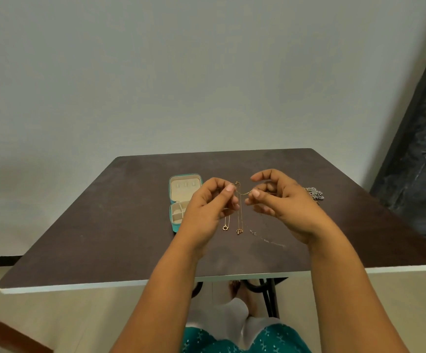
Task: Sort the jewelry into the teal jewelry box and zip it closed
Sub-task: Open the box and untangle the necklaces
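Observation:
The teal jewelry box (pixel 172 189) lies open on the dark table (pixel 105 225), its cream lining showing, just left of my hands. My left hand (pixel 206 207) and my right hand (pixel 283 202) are raised above the table, each pinching an end of a thin gold necklace (pixel 239 212). Its chain hangs down between them with a small pendant (pixel 239 231) at the bottom. A second gold pendant with a ring (pixel 225 227) hangs or lies beside it; I cannot tell which. A thin silver chain (pixel 267 240) lies on the table below my right hand.
A silver beaded jewelry piece (pixel 315 193) lies on the table behind my right hand. The table's white front edge (pixel 232 277) is near me. A dark door (pixel 420 149) stands at the right, a plain wall behind the table.

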